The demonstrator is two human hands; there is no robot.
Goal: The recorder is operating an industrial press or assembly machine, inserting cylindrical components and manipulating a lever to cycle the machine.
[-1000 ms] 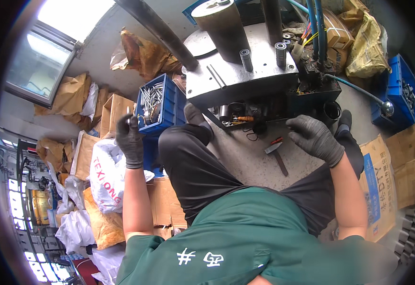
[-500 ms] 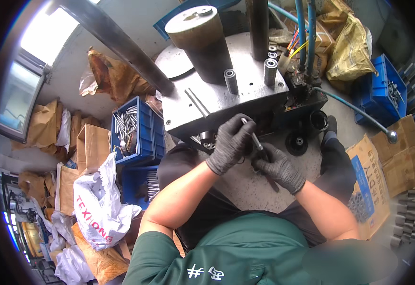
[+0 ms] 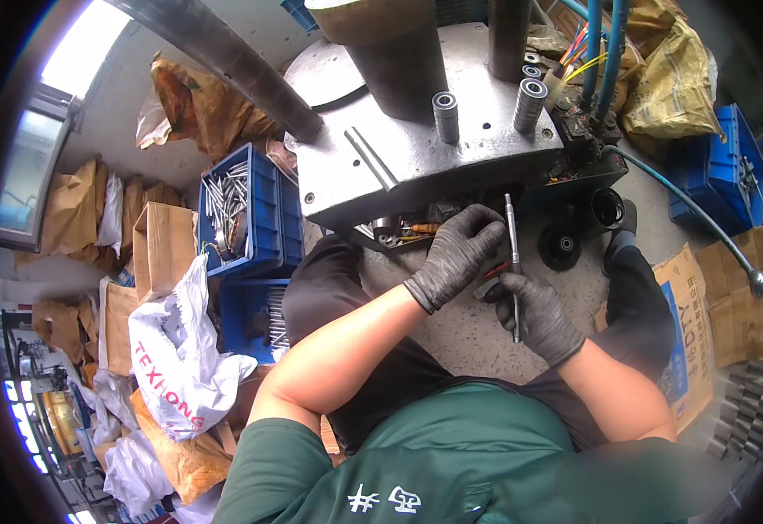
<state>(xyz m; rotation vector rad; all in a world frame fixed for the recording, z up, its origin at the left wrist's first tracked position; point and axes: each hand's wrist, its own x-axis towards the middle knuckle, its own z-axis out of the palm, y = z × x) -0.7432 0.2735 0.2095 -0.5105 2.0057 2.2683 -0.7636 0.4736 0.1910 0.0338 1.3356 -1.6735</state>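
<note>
A slim metal shaft (image 3: 512,229) with a stepped, narrower tip stands nearly upright in the picture, with my gloved right hand (image 3: 539,319) closed around its lower part. My gloved left hand (image 3: 460,258) is beside the shaft's upper part, fingers curled and pressed together; whatever they may hold is hidden. Between the hands shows a small red piece (image 3: 496,271), perhaps a tool's handle, mostly covered by fingers. Beyond my hands is the steel press table (image 3: 416,175), carrying two short stacks of bearings (image 3: 445,118) (image 3: 530,105) and a pair of rods (image 3: 371,159).
Blue bins (image 3: 264,210) with metal shafts stand at left, beside a white sack (image 3: 181,349). Below the table's right side lie a black round part (image 3: 560,246) and a black ring (image 3: 608,208). A flexible hose (image 3: 704,188) arcs right above cardboard (image 3: 735,301). Thick columns (image 3: 224,70) rise from the table.
The shaft has swung from slanting to nearly upright. My left hand has come off its upper end, while my right hand keeps hold. The view has shifted, and the red piece now shows.
</note>
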